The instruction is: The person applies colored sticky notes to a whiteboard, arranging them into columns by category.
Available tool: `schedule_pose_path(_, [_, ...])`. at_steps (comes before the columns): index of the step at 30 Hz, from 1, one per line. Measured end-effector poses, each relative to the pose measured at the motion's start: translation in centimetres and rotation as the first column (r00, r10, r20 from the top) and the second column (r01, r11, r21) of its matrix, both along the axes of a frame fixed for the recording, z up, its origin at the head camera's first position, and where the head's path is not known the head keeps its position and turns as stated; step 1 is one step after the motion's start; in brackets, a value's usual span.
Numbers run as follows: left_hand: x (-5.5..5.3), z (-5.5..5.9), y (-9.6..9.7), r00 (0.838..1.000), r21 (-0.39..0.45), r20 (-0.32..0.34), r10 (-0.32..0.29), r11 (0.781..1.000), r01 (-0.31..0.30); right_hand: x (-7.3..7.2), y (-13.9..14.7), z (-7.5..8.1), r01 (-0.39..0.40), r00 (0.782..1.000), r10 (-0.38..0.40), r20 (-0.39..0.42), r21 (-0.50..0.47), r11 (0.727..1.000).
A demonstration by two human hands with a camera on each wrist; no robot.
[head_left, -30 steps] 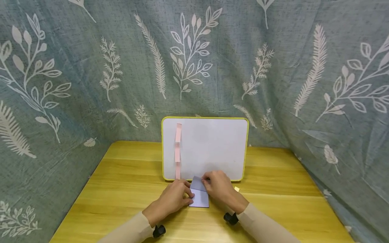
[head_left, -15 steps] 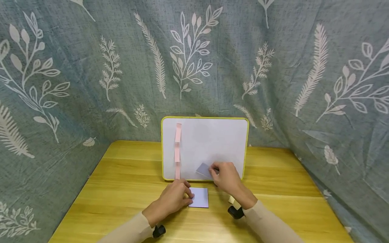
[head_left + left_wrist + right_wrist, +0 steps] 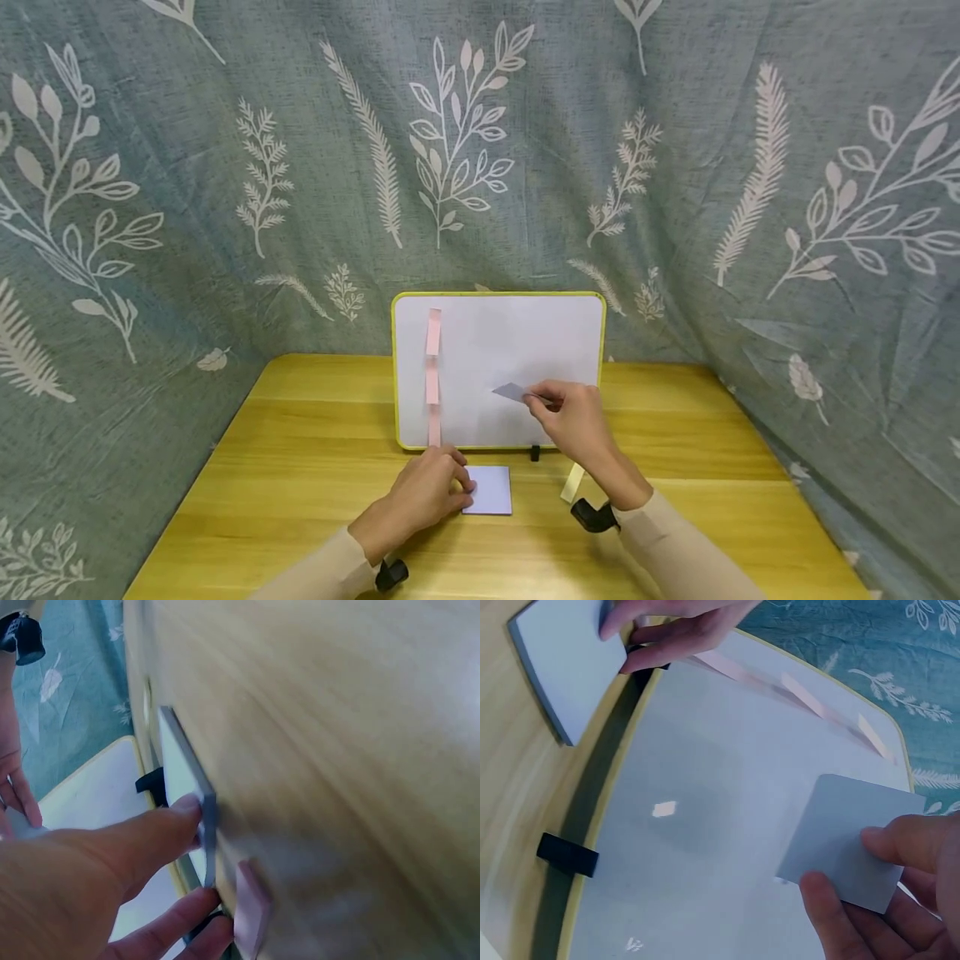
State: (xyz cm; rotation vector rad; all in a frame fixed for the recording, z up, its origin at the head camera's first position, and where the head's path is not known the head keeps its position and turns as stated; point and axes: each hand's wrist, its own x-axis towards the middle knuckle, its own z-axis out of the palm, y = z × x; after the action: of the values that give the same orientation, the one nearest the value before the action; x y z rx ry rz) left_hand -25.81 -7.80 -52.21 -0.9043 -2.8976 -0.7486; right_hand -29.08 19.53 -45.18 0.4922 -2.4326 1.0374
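Note:
My right hand (image 3: pixel 576 418) pinches a single grey-lilac sticky note (image 3: pixel 847 840) by its edge, between thumb and fingers, in front of the whiteboard (image 3: pixel 502 342). The sheet looks flat and square in the right wrist view. On the table just before the board lies a lilac sticky note pad (image 3: pixel 491 490). My left hand (image 3: pixel 426 490) grips that pad at its left side, the thumb on its edge in the left wrist view. Three pink sticky notes (image 3: pixel 433 332) run in a column down the board's left side, their sides sticking out a little.
A pink pad (image 3: pixel 253 911) lies close to the left fingers, hidden in the head view. Partly behind the right wrist is a pale yellow pad (image 3: pixel 572 483). Black feet (image 3: pixel 535 453) hold the board up at its lower edge. Patterned curtains (image 3: pixel 300 208) enclose the wooden table.
The right hand has peeled the top note off the lilac pad and lifted it up and right, in front of the board. The left hand has stayed at the pad.

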Motion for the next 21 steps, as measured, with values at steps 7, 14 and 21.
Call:
schedule_pose_path(7, [-0.5,0.3,-0.6,0.998,0.024,0.046,-0.044,0.999,0.042,-0.2,0.0,0.9,-0.026,0.997,0.019,-0.072,-0.110,0.994])
schedule_pose_path(14, [-0.6,1.1,-0.7,0.996,0.038,0.061,-0.067,0.997,0.065,-0.6,-0.8,1.2,-0.059,0.976,0.028,-0.215,-0.140,0.988])
schedule_pose_path(21, [-1.6,4.3,-0.5,0.995,0.172,-0.083,-0.049,0.983,0.063,-1.7,-2.1,2.0,-0.019,0.921,-0.022,-0.388,-0.101,0.995])
